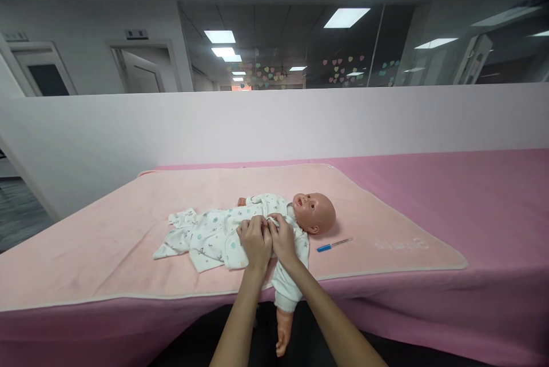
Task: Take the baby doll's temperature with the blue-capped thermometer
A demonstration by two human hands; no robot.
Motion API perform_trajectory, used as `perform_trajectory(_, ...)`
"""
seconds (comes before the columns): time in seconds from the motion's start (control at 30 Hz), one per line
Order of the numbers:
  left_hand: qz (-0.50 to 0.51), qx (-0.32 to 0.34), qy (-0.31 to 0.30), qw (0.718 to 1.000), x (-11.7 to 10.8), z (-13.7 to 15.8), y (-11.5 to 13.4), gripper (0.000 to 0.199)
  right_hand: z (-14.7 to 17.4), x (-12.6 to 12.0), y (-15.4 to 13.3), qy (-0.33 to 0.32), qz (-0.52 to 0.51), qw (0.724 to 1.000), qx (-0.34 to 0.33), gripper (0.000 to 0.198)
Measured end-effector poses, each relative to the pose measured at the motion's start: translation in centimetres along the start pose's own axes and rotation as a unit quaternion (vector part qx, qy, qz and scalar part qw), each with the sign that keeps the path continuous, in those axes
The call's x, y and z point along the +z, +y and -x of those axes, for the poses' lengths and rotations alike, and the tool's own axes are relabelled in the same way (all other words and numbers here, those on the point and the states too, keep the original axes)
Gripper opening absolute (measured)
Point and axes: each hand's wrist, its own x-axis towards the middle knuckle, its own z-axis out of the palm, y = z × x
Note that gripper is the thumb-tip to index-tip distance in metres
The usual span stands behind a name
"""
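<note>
A baby doll [315,212] lies on its back with its head to the right. It wears a white printed baby garment [214,235], whose lower part spreads out flat to the left. At the doll's chest, my left hand [256,240] is closed with its fingers pinching the garment's cloth. My right hand [283,239] is right beside it, nearly touching, also closed on the cloth near the collar. What exactly lies between the fingertips is hidden. One doll arm [283,321], in a white sleeve, hangs over the near table edge between my forearms.
Just right of the doll lies a thin thermometer-like stick [334,245] with a blue end. Beneath is a peach blanket [128,241] on a pink tablecloth [493,212]. A low white wall [274,127] with glass above borders the far side.
</note>
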Motion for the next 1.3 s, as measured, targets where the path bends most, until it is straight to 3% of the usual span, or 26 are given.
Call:
perform_trajectory(0.23,0.029,-0.030,0.009,0.999,0.1,0.3,0.0,0.011,0.2,-0.2,-0.3,0.000,-0.002,1.000,0.015,0.023)
perform_trajectory(0.53,0.037,-0.028,-0.023,0.999,-0.5,0.2,0.5,0.013,0.2,-0.3,0.1,0.026,-0.037,0.999,0.024,0.024)
perform_trajectory(0.9,0.040,-0.025,0.002,0.999,-0.1,0.3,0.3,0.013,0.3,-0.2,-0.2,0.022,-0.032,0.999,0.023,0.024)
perform_trajectory(1.03,0.028,-0.008,-0.031,0.999,-0.8,0.4,0.4,0.016,0.3,-0.3,-0.2,0.020,-0.018,1.000,0.014,0.025)
perform_trajectory(1.17,0.007,0.046,-0.094,0.995,-2.2,0.3,-0.7,0.021,0.2,-0.1,-0.1,0.021,0.000,1.000,-0.005,0.025)
perform_trajectory(1.3,-0.023,-0.016,-0.055,0.998,-3.0,0.2,-2.4,0.018,0.3,0.2,0.0,0.020,0.004,1.000,-0.017,0.027)
